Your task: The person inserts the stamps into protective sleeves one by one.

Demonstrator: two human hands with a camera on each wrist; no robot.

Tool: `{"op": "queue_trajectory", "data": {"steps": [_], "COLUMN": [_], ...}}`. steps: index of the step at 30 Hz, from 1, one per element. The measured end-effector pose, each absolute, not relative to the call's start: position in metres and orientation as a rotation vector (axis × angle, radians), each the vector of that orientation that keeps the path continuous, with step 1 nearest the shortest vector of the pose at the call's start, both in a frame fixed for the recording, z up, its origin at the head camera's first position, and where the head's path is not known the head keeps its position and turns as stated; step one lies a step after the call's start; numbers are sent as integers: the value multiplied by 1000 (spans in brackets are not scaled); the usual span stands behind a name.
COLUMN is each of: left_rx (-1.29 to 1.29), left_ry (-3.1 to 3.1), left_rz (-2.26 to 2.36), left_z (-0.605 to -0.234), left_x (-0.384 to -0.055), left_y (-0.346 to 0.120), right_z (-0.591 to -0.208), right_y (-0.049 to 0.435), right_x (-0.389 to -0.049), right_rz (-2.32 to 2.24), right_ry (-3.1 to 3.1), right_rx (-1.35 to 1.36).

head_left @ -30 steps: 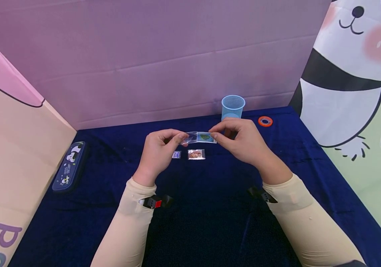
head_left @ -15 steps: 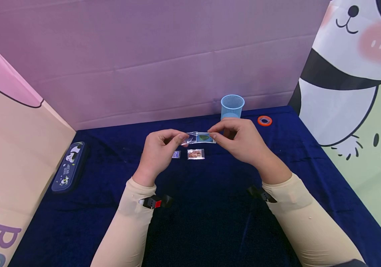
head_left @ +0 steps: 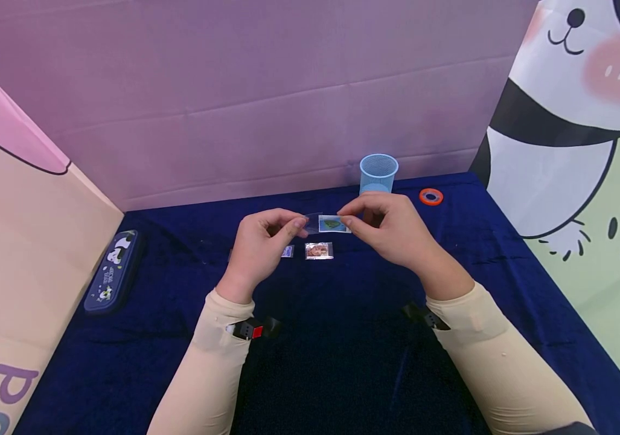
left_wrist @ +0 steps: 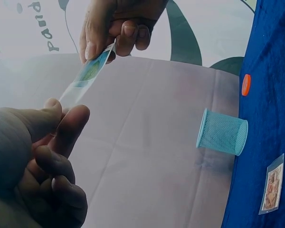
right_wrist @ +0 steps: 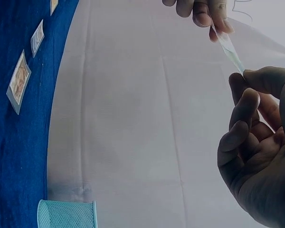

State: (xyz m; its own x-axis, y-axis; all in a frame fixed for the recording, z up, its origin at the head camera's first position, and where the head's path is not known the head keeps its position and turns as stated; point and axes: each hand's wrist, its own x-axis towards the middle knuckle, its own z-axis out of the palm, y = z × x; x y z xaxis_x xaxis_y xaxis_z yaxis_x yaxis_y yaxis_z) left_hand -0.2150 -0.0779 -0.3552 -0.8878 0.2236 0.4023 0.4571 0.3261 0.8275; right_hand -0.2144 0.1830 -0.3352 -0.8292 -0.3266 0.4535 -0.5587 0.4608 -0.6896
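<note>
Both hands hold a small stamp-like picture card [head_left: 332, 223], blue with a green shape, and its clear plastic sleeve [head_left: 313, 223] above the table. My left hand [head_left: 263, 244] pinches the clear end of the sleeve between thumb and index finger. At the opposite end, thumb and index finger of my right hand [head_left: 393, 229] pinch the card's edge. In the left wrist view the card [left_wrist: 91, 71] and sleeve stretch in one straight strip between the hands. Below them on the cloth lies a sleeved brownish card [head_left: 319, 251]. A purple-blue card [head_left: 287, 251] is partly hidden by my left hand.
A light blue mesh pen cup [head_left: 378, 172] stands at the back, behind my right hand. Right of it lies an orange tape roll [head_left: 431, 197]. A dark blue panda pencil case [head_left: 112, 272] lies at the left edge of the dark blue cloth [head_left: 331, 374].
Glare on the plastic sleeve has faded, and its clear part looks flatter and darker. Both hands keep nearly the same place and the same pinch.
</note>
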Motion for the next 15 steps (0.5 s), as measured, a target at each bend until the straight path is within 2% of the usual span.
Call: {"op": "queue_trajectory", "data": {"steps": [15], "left_rx": [-706], "left_ry": [-2328], "left_rz": [-1591], "left_z": [-358], "left_x": [-215], "left_y": [-78], "right_z": [-338], "right_y": [182], "right_x": [-217], "right_rz": [1325], "right_ry": [-2429], "right_rx": [762]}}
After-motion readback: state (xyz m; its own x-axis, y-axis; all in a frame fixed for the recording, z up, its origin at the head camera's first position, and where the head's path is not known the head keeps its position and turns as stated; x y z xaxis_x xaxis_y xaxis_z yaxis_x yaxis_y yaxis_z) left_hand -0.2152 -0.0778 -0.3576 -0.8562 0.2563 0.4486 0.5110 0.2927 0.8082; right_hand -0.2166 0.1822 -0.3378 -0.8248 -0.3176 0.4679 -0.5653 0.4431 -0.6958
